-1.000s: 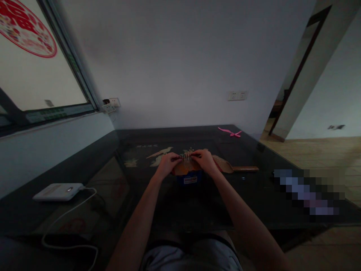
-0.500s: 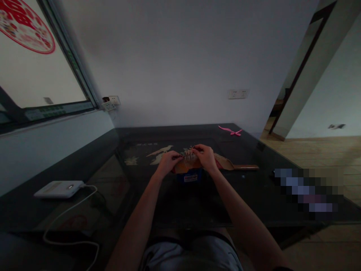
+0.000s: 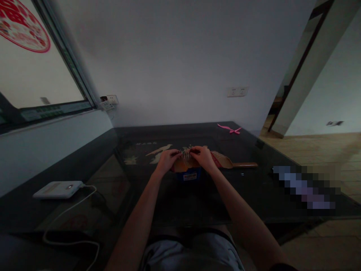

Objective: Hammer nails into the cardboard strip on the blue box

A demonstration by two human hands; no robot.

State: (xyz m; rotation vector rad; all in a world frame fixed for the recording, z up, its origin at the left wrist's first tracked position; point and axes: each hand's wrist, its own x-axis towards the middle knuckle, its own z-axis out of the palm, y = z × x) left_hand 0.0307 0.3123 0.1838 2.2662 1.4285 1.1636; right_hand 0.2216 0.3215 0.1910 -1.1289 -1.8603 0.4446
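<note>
My left hand (image 3: pixel 167 160) and my right hand (image 3: pixel 203 156) face each other over the middle of the table, with fingers bent into pinches. Between their fingertips stands a row of several thin dark pins (image 3: pixel 186 154). Whatever each pinch holds is too small and dark to make out. Below the pins lies an orange-brown piece (image 3: pixel 180 165), partly covered by my fingers. It rests on a blue box (image 3: pixel 188 175) with a pale label. Beyond my right wrist lies a wooden scoop-like thing (image 3: pixel 225 162) with a brown handle, beside something red.
A white power bank (image 3: pixel 59 189) with a white cable (image 3: pixel 66 210) lies on the left of the dark glossy table (image 3: pixel 135 203). A pink ribbon (image 3: pixel 229 129) is at the back right. A blurred-out object (image 3: pixel 304 188) sits near the right edge.
My right hand's fingertips have come down slightly and closer to the pins. My left hand stays almost in place. The view has shifted a little.
</note>
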